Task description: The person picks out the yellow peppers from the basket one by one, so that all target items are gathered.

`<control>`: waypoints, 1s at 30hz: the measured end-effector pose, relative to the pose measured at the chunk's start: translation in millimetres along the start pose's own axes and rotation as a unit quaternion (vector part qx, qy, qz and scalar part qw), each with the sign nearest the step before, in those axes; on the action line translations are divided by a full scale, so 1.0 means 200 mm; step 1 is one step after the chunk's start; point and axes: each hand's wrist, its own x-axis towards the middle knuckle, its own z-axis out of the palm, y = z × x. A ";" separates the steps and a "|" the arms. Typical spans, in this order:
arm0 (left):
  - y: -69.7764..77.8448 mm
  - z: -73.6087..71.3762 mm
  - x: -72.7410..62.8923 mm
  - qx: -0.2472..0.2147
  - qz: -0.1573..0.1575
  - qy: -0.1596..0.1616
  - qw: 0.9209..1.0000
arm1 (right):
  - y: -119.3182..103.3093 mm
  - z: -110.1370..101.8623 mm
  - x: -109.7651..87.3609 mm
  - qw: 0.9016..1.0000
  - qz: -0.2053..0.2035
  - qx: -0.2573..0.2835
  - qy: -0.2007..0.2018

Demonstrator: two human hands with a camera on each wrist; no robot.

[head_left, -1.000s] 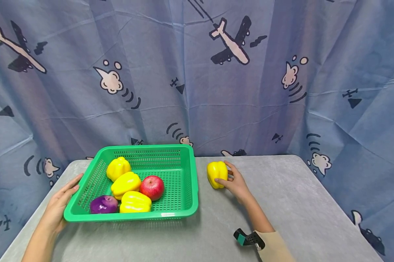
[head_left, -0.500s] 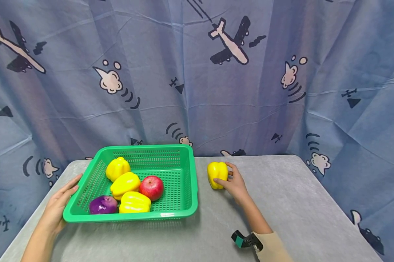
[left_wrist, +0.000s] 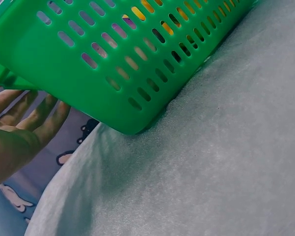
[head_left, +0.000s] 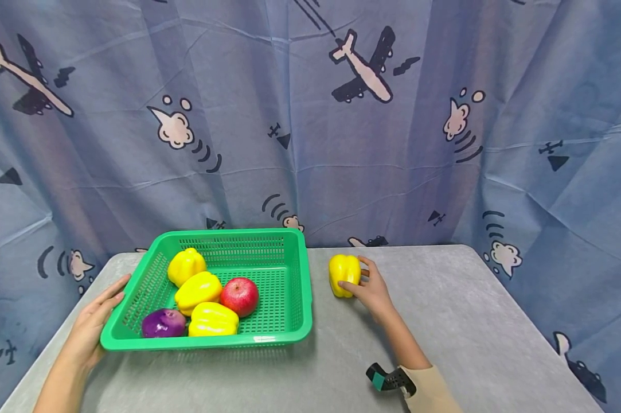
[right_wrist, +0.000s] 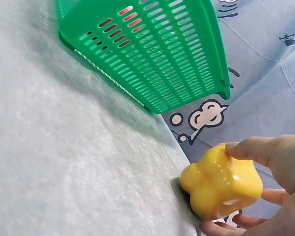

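My right hand (head_left: 373,292) pinches a yellow bell pepper (head_left: 344,275) that stands on the table, right of the green basket (head_left: 207,343). In the right wrist view the thumb lies on one side of the bell pepper (right_wrist: 221,184) and the fingers reach round the other. Along the basket's left rim rests my left hand (head_left: 88,330), fingers fairly straight. The left wrist view shows those fingers (left_wrist: 51,123) below the rim, against the outer wall. Inside the basket lie three yellow bell peppers (head_left: 198,291), a round red fruit (head_left: 240,296) and a glossy purple vegetable (head_left: 164,323).
The grey table (head_left: 444,321) reaches back to a blue curtain (head_left: 300,115) printed with planes and clouds. A dark band with a green patch (head_left: 390,378) sits on the right wrist, by a beige sleeve (head_left: 429,390).
The right hand and the bell pepper in it have shifted very slightly to the right. Left hand and basket stay in place.
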 end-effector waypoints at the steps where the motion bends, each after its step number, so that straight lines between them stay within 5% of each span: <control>1: 0.00 0.00 0.00 0.000 0.000 -0.002 1.000 | 0.00 0.00 0.00 1.000 0.002 -0.003 0.000; 16: 0.00 -0.01 0.00 -0.019 0.005 -0.024 1.000 | -0.05 -0.08 -0.01 1.000 0.012 -0.007 -0.011; 30: 0.00 -0.01 0.00 -0.020 -0.004 -0.011 1.000 | -0.09 -0.14 0.00 0.998 0.009 -0.040 -0.047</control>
